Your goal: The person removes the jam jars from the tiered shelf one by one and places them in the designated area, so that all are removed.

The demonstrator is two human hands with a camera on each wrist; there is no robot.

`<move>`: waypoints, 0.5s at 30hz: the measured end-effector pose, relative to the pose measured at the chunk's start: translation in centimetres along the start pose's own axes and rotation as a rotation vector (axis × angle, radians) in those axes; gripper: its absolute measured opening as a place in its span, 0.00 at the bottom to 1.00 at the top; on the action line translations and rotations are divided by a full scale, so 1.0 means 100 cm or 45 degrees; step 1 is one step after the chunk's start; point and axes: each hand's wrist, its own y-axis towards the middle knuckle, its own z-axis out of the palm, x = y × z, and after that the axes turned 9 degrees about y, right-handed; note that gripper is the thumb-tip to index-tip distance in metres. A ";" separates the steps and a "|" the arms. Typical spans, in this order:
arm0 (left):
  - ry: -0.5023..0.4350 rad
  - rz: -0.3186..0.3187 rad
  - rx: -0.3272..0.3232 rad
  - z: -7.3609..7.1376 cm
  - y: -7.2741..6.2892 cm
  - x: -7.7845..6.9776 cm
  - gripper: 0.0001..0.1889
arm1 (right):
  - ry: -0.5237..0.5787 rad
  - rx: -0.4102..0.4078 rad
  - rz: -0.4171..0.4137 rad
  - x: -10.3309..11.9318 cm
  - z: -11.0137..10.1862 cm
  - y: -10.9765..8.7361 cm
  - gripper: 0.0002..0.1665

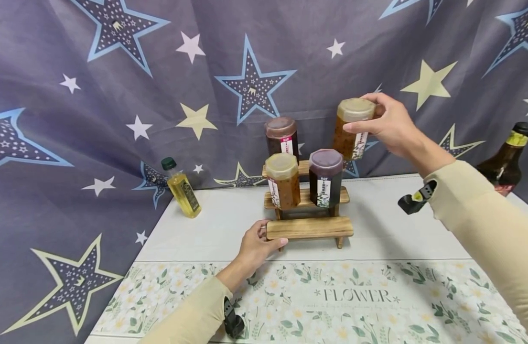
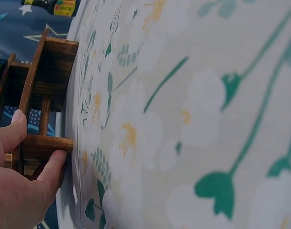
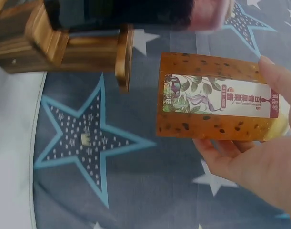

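My right hand [image 1: 393, 122] grips a jar of amber jam with dark seeds [image 1: 342, 139] around its upper part. Held upright, this jar is raised near the right end of the top step. In the right wrist view its labelled side [image 3: 207, 126] shows, with a gap between it and the wood. Down at the front, the left hand [image 1: 252, 246] pinches the left end of the lowest step of a three-tier wooden stand [image 1: 311, 228]. A dark jam jar [image 1: 275, 145] stands on the top step. Another amber jar [image 1: 289, 186] and a purple-lidded dark jar [image 1: 314, 184] share the middle step.
An oil bottle with a green cap [image 1: 184, 193] stands at the left on the white table. At the far right is a dark sauce bottle [image 1: 500, 165], partly behind the right sleeve. A star-patterned curtain [image 1: 229, 157] hangs close behind the stand. A floral cloth [image 1: 354, 306] covers the front.
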 end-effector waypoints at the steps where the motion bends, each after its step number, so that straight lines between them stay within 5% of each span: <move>1: -0.002 -0.004 -0.001 0.000 0.000 0.000 0.37 | -0.019 -0.007 0.010 0.000 -0.004 -0.002 0.47; 15: -0.004 -0.029 0.002 0.001 0.001 -0.001 0.38 | -0.206 -0.104 0.087 -0.022 -0.050 -0.032 0.46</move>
